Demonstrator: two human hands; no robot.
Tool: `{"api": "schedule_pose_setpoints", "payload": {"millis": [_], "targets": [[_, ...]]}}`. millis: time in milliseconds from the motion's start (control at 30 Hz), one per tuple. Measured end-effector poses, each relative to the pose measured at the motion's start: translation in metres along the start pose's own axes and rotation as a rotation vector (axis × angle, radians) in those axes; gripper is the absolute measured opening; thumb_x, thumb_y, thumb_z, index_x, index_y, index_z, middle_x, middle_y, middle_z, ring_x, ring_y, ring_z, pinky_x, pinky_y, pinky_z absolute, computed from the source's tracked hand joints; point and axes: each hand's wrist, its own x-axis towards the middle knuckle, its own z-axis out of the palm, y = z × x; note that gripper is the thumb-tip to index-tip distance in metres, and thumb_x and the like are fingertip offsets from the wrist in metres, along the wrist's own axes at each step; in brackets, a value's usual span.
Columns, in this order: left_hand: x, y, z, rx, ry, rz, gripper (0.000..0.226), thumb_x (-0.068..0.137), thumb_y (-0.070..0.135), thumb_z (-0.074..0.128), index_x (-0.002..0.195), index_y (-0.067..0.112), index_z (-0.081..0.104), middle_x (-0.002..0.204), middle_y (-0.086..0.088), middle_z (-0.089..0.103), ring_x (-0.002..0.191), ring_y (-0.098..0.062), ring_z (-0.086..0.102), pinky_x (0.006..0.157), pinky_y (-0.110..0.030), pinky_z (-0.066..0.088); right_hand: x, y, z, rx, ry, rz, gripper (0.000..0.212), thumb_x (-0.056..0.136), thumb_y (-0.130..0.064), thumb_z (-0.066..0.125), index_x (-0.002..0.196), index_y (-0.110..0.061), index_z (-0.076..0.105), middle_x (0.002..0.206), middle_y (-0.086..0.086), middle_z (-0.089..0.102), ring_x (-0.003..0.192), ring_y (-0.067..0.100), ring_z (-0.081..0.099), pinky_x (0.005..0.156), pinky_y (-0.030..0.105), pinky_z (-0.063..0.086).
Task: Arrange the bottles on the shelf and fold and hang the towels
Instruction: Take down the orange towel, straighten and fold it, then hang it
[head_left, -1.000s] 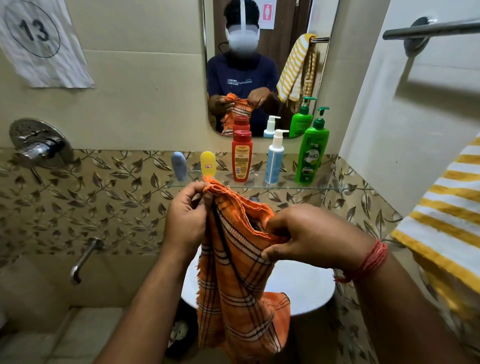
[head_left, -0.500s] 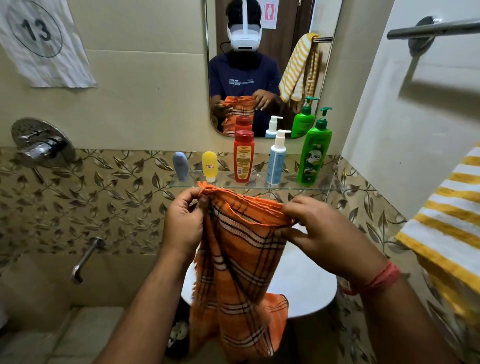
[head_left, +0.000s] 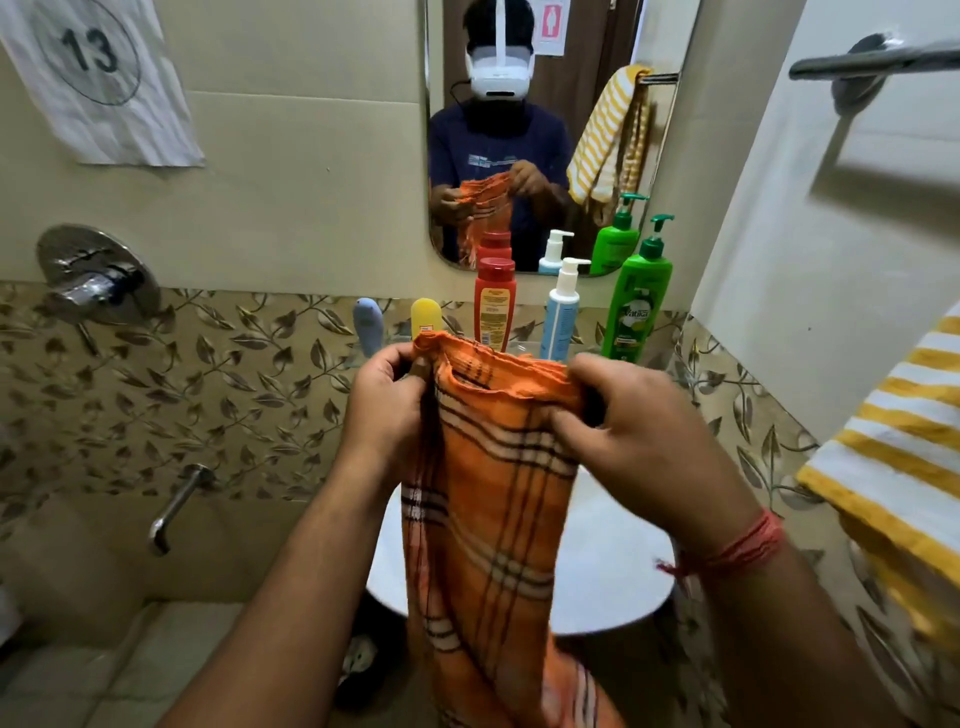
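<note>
A person folded an orange checked towel (head_left: 488, 519) at the centre of the frame, holding it by its top edge so that it hung straight down toward the bottom edge. The left hand (head_left: 387, 410) pinched the upper left corner, fingers curled tight round the bunched hem. The right hand (head_left: 634, 431) gripped the upper right corner, thumb in front of the cloth and fingers wrapped behind it. Both forearms rose from the bottom of the frame, wrists level, the hands near each other with the cloth slack between them.

The step in hand appeared to be the fold itself, with the towel doubled lengthwise. The next move would likely call for matching the corners, then lifting the cloth to the towel rail (head_left: 878, 60) at upper right, which showed bare metal.

Behind the hands stood a white basin (head_left: 613, 571). Beyond it, a glass shelf (head_left: 519, 345) held a red bottle (head_left: 493, 306), a white pump bottle (head_left: 561, 312) and a green pump bottle (head_left: 636, 306), upright in a row, with two small tubes (head_left: 397, 325) to their left. A yellow striped towel (head_left: 898, 452) hung at the right edge. A mirror (head_left: 582, 31) filled the upper centre.
</note>
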Motion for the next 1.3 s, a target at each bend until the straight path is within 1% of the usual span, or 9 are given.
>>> {"api": "schedule_pose_setpoints", "payload": {"millis": [67, 200, 300, 367, 533, 867, 1000, 1133, 1300], "targets": [[0.000, 0.000, 0.002, 0.030, 0.009, 0.013, 0.017, 0.100, 0.010, 0.056, 0.103, 0.012, 0.073, 0.095, -0.005, 0.077, 0.093, -0.023, 0.073, 0.080, -0.036, 0.059, 0.002, 0.005, -0.003, 0.012, -0.002, 0.047, 0.016, 0.089, -0.024, 0.067, 0.078, -0.027, 0.056, 0.068, -0.011, 0.055, 0.061, 0.004, 0.053, 0.055, 0.019, 0.035], [0.000, 0.002, 0.004, 0.053, 0.029, 0.023, 0.021, 0.094, 0.004, 0.057, 0.103, 0.015, 0.073, 0.093, -0.005, 0.078, 0.090, -0.025, 0.073, 0.078, -0.040, 0.060, -0.002, -0.014, -0.001, 0.504, -0.293, -0.046, 0.004, 0.092, -0.017, 0.067, 0.095, -0.017, 0.065, 0.084, -0.004, 0.066, 0.072, 0.012, 0.066, 0.060, 0.025, 0.054], [0.001, 0.006, 0.004, 0.057, 0.054, 0.067, 0.017, 0.094, 0.012, 0.060, 0.099, 0.020, 0.074, 0.093, -0.003, 0.077, 0.090, -0.022, 0.072, 0.083, -0.042, 0.058, 0.008, 0.012, -0.005, 0.085, -0.007, -0.011, 0.006, 0.088, -0.015, 0.066, 0.085, -0.016, 0.061, 0.077, -0.004, 0.062, 0.070, 0.014, 0.062, 0.065, 0.042, 0.056], [-0.003, 0.012, 0.004, 0.060, 0.046, 0.104, 0.015, 0.098, 0.018, 0.060, 0.095, 0.024, 0.073, 0.094, -0.002, 0.077, 0.094, -0.023, 0.073, 0.087, -0.045, 0.059, 0.013, 0.024, -0.010, -0.031, 0.067, 0.048, 0.006, 0.088, -0.014, 0.064, 0.084, -0.016, 0.059, 0.075, -0.005, 0.060, 0.066, 0.013, 0.061, 0.062, 0.041, 0.056], [-0.009, 0.022, 0.005, 0.024, 0.067, 0.144, 0.017, 0.101, 0.013, 0.056, 0.107, 0.020, 0.070, 0.103, -0.003, 0.075, 0.101, -0.018, 0.071, 0.092, -0.042, 0.058, 0.016, 0.032, -0.016, 0.253, 0.013, 0.109, 0.012, 0.092, -0.011, 0.064, 0.101, -0.014, 0.057, 0.087, 0.001, 0.065, 0.071, 0.009, 0.067, 0.057, 0.021, 0.056], [-0.020, 0.043, 0.007, -0.025, 0.084, 0.338, 0.017, 0.099, 0.009, 0.059, 0.114, 0.006, 0.065, 0.103, -0.002, 0.072, 0.096, -0.008, 0.070, 0.089, -0.030, 0.058, 0.025, 0.037, -0.016, 0.602, 0.353, -0.022, 0.024, 0.092, -0.002, 0.063, 0.112, -0.015, 0.060, 0.100, 0.012, 0.067, 0.092, 0.020, 0.070, 0.074, 0.029, 0.059], [-0.018, 0.048, 0.007, -0.073, 0.101, 0.326, 0.013, 0.098, 0.010, 0.061, 0.109, 0.013, 0.067, 0.100, 0.003, 0.073, 0.093, -0.005, 0.071, 0.082, -0.023, 0.056, 0.028, 0.032, -0.020, 0.633, 0.346, -0.072, 0.027, 0.090, 0.000, 0.065, 0.113, -0.013, 0.061, 0.100, 0.013, 0.066, 0.094, 0.020, 0.069, 0.080, 0.029, 0.058], [-0.014, 0.046, 0.004, -0.062, 0.121, 0.322, 0.022, 0.098, 0.015, 0.063, 0.118, 0.009, 0.067, 0.110, -0.003, 0.074, 0.105, -0.015, 0.071, 0.092, -0.036, 0.058, 0.027, 0.031, -0.027, 0.575, 0.235, -0.105, 0.025, 0.092, 0.001, 0.061, 0.113, -0.012, 0.060, 0.104, 0.016, 0.064, 0.096, 0.023, 0.068, 0.077, 0.029, 0.059], [-0.013, 0.045, -0.002, -0.293, -0.176, 0.332, 0.042, 0.098, 0.014, 0.061, 0.138, 0.016, 0.050, 0.127, -0.010, 0.065, 0.115, -0.024, 0.065, 0.089, -0.035, 0.056, 0.028, 0.033, -0.025, 0.666, 0.329, -0.093, 0.024, 0.090, -0.001, 0.063, 0.109, -0.015, 0.060, 0.097, 0.005, 0.063, 0.097, 0.030, 0.068, 0.079, 0.035, 0.058]]}}
